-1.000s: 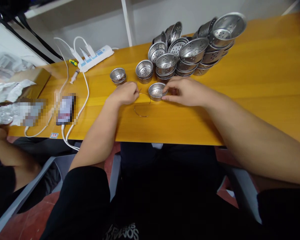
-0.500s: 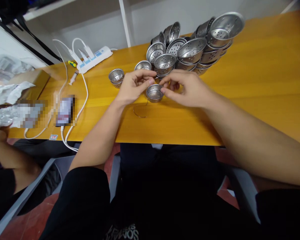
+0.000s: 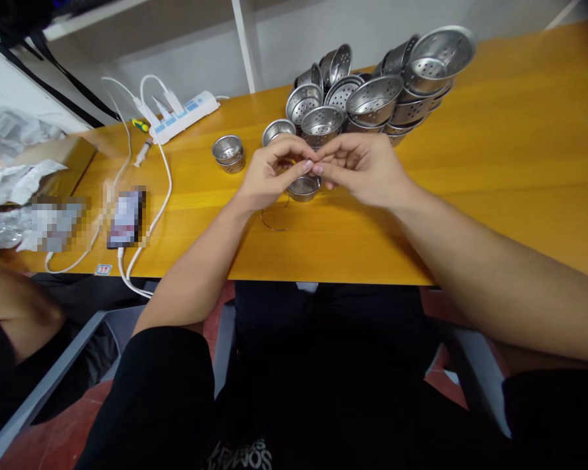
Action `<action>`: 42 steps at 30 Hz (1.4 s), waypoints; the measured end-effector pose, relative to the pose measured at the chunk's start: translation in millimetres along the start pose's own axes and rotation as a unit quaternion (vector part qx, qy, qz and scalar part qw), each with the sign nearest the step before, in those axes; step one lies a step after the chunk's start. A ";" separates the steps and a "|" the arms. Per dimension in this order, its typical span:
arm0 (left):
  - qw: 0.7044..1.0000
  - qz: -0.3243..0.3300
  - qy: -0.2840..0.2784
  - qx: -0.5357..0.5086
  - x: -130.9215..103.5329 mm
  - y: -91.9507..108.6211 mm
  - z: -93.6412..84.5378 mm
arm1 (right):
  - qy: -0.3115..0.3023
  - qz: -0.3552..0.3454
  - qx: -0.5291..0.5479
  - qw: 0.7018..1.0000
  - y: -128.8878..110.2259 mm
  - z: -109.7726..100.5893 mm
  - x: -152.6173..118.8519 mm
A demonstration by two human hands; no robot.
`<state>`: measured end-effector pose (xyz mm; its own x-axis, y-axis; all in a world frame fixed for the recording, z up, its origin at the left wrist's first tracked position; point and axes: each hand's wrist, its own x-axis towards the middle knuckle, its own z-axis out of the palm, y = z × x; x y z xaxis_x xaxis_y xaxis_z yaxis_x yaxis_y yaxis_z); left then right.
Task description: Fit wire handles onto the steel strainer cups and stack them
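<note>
L hand (image 3: 270,173) & R hand (image 3: 370,166): together, fingertips meeting over the back rim of the small cup (image 3: 304,190). Each has thumb + index pinched; anything btwn them too small to make out, so you can't confirm what you hold. Other R fingers curl beside the cup's R side.

Cup: upright on table (image 3: 333,248), perforated metal, partly hidden under your fingers. Wire (image 3: 274,229), thin & curved, lies just L-front of cup; whether it touches, can't tell.

Behind your hands: cup pile (image 3: 372,101), perforated, stacked several high, some tilted; runs back & R. Near cup (image 3: 277,128) sits at pile's L side, lower part hidden by your L hand. Short stack (image 3: 228,151) (2 cups, nested) stands apart, farther L.

Far L: pwr strip (image 3: 186,119) w/ white cables plugged in; syringe (image 3: 143,153) near its front end; phone (image 3: 126,219) (blurred) w/ cable; no. label (image 3: 102,269) at front edge; box (image 3: 78,162) + plastic bags (image 3: 22,179). Another person's arm (image 3: 19,300) at L edge.
</note>
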<state>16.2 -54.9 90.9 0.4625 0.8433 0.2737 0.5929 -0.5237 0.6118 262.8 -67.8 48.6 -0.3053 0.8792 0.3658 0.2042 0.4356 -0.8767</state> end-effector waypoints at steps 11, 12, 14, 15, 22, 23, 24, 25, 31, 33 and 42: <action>0.995 -0.023 -0.093 0.015 1.0 -49.6 6.9 | 0.121 -0.009 0.017 0.993 8.5 -14.3 12.5; 0.995 -0.024 -0.095 0.023 2.0 -52.1 10.0 | 0.125 -0.018 0.004 0.992 8.9 -15.2 12.6; 0.995 -0.021 -0.089 0.029 3.7 -53.9 15.1 | 0.131 -0.033 -0.019 0.991 7.9 -15.7 11.2; 0.996 -0.014 -0.086 0.024 4.2 -53.3 16.7 | 0.131 -0.036 -0.027 0.990 6.9 -15.7 10.0; 0.989 0.059 -0.071 -0.116 -1.1 -29.7 10.7 | 0.171 -0.022 -0.042 0.984 3.8 -20.9 7.6; 0.989 0.057 -0.068 -0.119 -1.9 -25.3 9.6 | 0.173 -0.017 -0.045 0.984 4.5 -22.4 8.2; 0.989 0.053 -0.065 -0.119 -2.5 -21.2 8.8 | 0.176 -0.013 -0.045 0.983 5.1 -23.7 8.9; 0.990 0.047 -0.064 -0.116 -2.9 -17.7 8.4 | 0.177 -0.009 -0.042 0.983 5.7 -24.7 9.3; 0.988 0.048 -0.055 -0.135 -1.5 -26.2 15.1 | 0.171 -0.034 -0.030 0.984 11.4 -25.9 9.8; 0.982 0.074 -0.048 -0.167 3.7 -44.7 23.0 | 0.173 -0.060 -0.033 0.983 18.4 -25.8 11.8; 0.961 0.185 -0.039 -0.201 25.4 -101.0 44.8 | 0.184 -0.130 -0.037 0.974 50.6 -29.3 23.1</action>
<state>-2.4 14.0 2.8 0.6499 0.5887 0.4806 0.0824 -0.6833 0.7255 293.3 -19.8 21.8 -0.0050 0.7407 0.6718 0.2350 0.6538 -0.7192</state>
